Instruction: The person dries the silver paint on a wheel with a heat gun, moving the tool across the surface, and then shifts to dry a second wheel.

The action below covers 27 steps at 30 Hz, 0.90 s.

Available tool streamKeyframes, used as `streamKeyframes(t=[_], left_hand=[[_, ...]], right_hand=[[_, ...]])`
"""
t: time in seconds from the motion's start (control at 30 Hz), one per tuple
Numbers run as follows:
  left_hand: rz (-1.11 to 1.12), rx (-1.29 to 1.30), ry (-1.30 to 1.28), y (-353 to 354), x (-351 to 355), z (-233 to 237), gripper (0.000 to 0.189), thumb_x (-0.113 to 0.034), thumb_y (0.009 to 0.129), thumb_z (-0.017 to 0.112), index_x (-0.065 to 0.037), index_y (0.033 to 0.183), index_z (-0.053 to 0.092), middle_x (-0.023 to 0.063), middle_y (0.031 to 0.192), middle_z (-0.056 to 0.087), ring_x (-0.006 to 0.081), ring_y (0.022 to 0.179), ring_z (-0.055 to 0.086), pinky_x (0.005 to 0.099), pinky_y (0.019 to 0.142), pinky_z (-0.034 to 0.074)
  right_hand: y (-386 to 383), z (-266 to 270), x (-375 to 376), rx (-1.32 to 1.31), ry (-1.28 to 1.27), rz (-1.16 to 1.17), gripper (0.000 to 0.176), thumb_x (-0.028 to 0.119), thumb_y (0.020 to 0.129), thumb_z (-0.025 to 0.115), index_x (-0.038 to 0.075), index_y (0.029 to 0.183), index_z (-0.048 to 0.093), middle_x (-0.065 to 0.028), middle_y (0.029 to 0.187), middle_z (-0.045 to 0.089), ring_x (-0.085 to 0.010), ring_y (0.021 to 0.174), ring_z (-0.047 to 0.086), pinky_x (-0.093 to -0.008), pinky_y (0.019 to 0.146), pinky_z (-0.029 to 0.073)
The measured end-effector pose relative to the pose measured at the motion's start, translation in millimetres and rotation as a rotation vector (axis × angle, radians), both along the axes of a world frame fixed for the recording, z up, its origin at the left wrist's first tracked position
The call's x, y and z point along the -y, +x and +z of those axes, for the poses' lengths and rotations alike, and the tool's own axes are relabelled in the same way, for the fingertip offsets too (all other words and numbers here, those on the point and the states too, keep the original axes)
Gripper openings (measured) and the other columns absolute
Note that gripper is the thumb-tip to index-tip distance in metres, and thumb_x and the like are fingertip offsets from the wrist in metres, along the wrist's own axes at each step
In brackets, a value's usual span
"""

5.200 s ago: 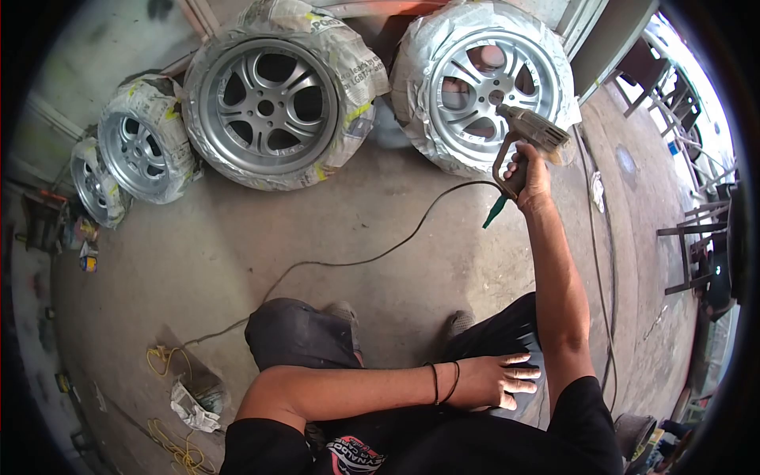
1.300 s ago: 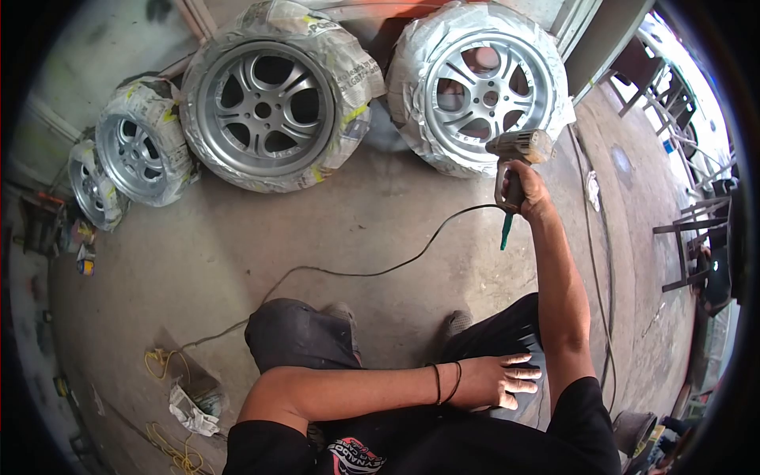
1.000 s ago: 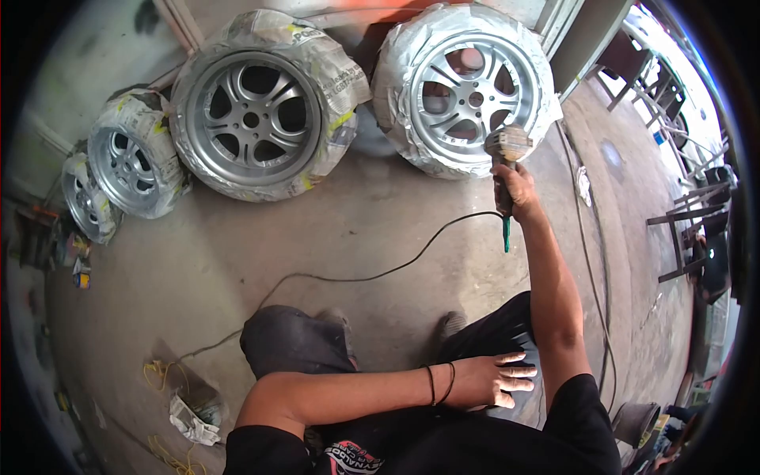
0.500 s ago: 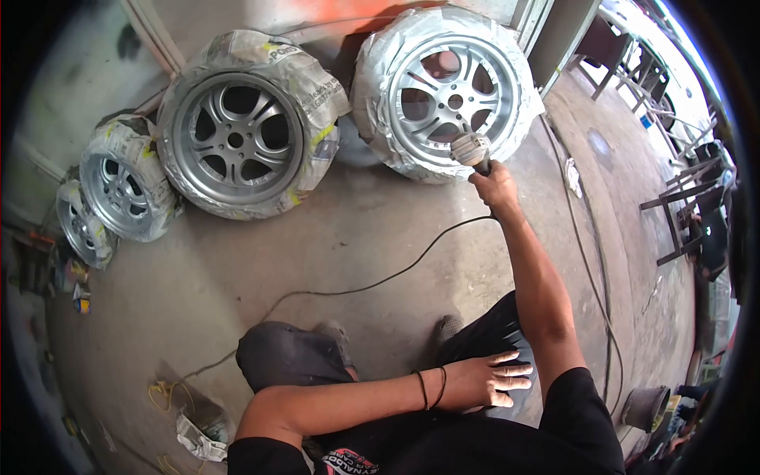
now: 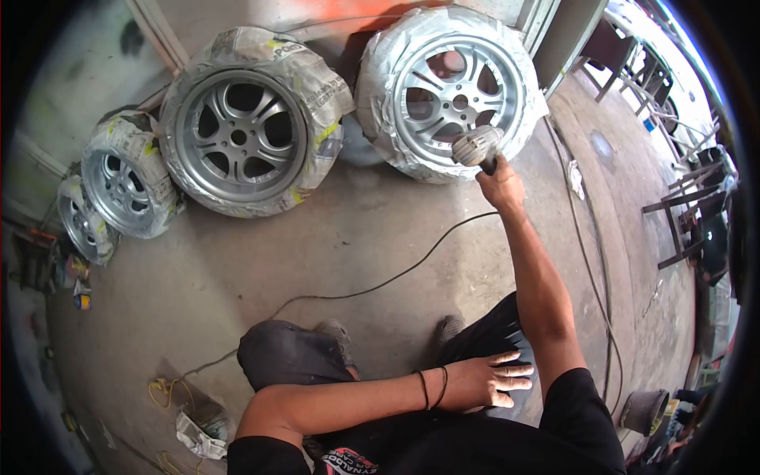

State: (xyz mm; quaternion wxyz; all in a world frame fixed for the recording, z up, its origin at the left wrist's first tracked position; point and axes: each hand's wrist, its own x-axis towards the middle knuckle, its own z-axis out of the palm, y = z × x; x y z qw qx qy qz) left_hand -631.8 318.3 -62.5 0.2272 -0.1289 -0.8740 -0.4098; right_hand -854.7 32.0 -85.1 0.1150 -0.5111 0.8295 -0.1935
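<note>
My right hand (image 5: 501, 187) is closed around the handle of a corded tool like a lamp or heat gun (image 5: 476, 146), its round light-coloured head in front of the lower edge of a bright silver wheel (image 5: 461, 103). Paper wraps that wheel's tyre. My left hand (image 5: 491, 381) lies spread on my right knee, fingers apart and holding nothing. To the left leans a greyer wheel (image 5: 239, 138), its tyre masked with newspaper.
Two smaller-looking masked wheels (image 5: 119, 182) lean further left. A black cord (image 5: 380, 283) crosses the floor from the tool. Along the right run a long hose (image 5: 587, 245), chairs (image 5: 673, 207) and a bucket (image 5: 645, 410). Crumpled paper (image 5: 198, 437) lies at lower left.
The tool's head has turned and now shows more from the side. My right hand has shifted slightly right and down. My left hand has stayed on the knee.
</note>
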Motion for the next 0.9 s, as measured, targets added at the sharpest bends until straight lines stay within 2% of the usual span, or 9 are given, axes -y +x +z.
streamKeyframes(t=[0.13, 0.23, 0.3, 0.43, 0.53, 0.6, 0.7, 0.8, 0.9], left_hand=[[0.048, -0.061, -0.006, -3, -4, -7, 0.027, -0.009, 0.084, 0.078, -0.013, 0.111, 0.081, 0.0141, 0.163, 0.061, 0.0346, 0.165, 0.042, 0.0603, 0.140, 0.025], [0.039, -0.051, -0.013, -1, -1, -2, 0.029, -0.008, 0.083, 0.078, -0.013, 0.111, 0.081, 0.0140, 0.163, 0.061, 0.0346, 0.165, 0.042, 0.0603, 0.140, 0.025], [-0.002, 0.004, -0.014, -1, 0, 0, 0.042, -0.002, 0.083, 0.073, -0.012, 0.123, 0.078, 0.0137, 0.167, 0.057, 0.0327, 0.167, 0.039, 0.0609, 0.140, 0.026], [-0.001, -0.002, -0.010, -1, -1, -1, 0.042, -0.002, 0.083, 0.074, -0.011, 0.123, 0.078, 0.0144, 0.166, 0.057, 0.0333, 0.167, 0.039, 0.0609, 0.140, 0.027], [0.038, -0.051, -0.016, -2, -3, -3, 0.032, -0.009, 0.082, 0.079, -0.014, 0.113, 0.081, 0.0140, 0.162, 0.061, 0.0350, 0.165, 0.042, 0.0612, 0.140, 0.025], [-0.004, -0.009, -0.002, 0, 0, 0, 0.041, -0.002, 0.083, 0.074, -0.011, 0.123, 0.078, 0.0149, 0.166, 0.057, 0.0340, 0.166, 0.040, 0.0610, 0.139, 0.027], [-0.001, -0.014, -0.006, 0, 0, 0, 0.041, -0.002, 0.083, 0.074, -0.011, 0.123, 0.077, 0.0147, 0.167, 0.057, 0.0339, 0.165, 0.041, 0.0613, 0.139, 0.027], [0.001, -0.015, -0.008, 0, 0, 0, 0.041, -0.003, 0.083, 0.075, -0.011, 0.123, 0.077, 0.0143, 0.166, 0.057, 0.0337, 0.165, 0.041, 0.0616, 0.139, 0.028], [0.000, -0.011, -0.006, 1, 0, 1, 0.042, -0.003, 0.082, 0.076, -0.011, 0.124, 0.077, 0.0140, 0.166, 0.057, 0.0336, 0.165, 0.042, 0.0618, 0.139, 0.028]], right_hand=[[4, 8, -2, -0.047, -0.011, -0.008, 0.073, 0.038, 0.091, 0.076, 0.014, 0.157, 0.058, -0.0252, 0.132, 0.078, -0.0460, 0.123, 0.075, -0.0548, 0.107, 0.059], [9, 19, -5, -0.073, -0.016, -0.003, 0.072, 0.037, 0.092, 0.076, 0.012, 0.157, 0.058, -0.0250, 0.131, 0.078, -0.0454, 0.122, 0.076, -0.0544, 0.105, 0.060], [10, 22, -6, -0.087, -0.028, 0.002, 0.071, 0.037, 0.093, 0.076, 0.011, 0.156, 0.058, -0.0251, 0.131, 0.078, -0.0450, 0.121, 0.076, -0.0542, 0.105, 0.060], [12, 25, -7, -0.126, -0.092, 0.024, 0.070, 0.036, 0.093, 0.076, 0.009, 0.155, 0.058, -0.0242, 0.130, 0.079, -0.0445, 0.120, 0.076, -0.0541, 0.103, 0.060], [12, 26, -7, -0.135, -0.108, 0.034, 0.069, 0.035, 0.093, 0.076, 0.009, 0.155, 0.059, -0.0236, 0.131, 0.078, -0.0438, 0.121, 0.076, -0.0535, 0.104, 0.060], [13, 30, -7, -0.134, -0.112, 0.037, 0.069, 0.035, 0.093, 0.076, 0.009, 0.155, 0.059, -0.0234, 0.133, 0.077, -0.0433, 0.122, 0.075, -0.0531, 0.104, 0.060], [16, 33, -8, -0.131, -0.122, 0.042, 0.068, 0.034, 0.093, 0.077, 0.010, 0.154, 0.059, -0.0232, 0.136, 0.076, -0.0423, 0.125, 0.074, -0.0523, 0.106, 0.059], [16, 33, -8, -0.128, -0.178, 0.057, 0.069, 0.034, 0.092, 0.077, 0.009, 0.154, 0.059, -0.0274, 0.131, 0.077, -0.0471, 0.121, 0.074, -0.0550, 0.105, 0.059], [16, 33, -7, -0.146, -0.196, 0.072, 0.069, 0.031, 0.092, 0.078, 0.010, 0.154, 0.058, -0.0217, 0.133, 0.076, -0.0429, 0.122, 0.074, -0.0531, 0.104, 0.059]])
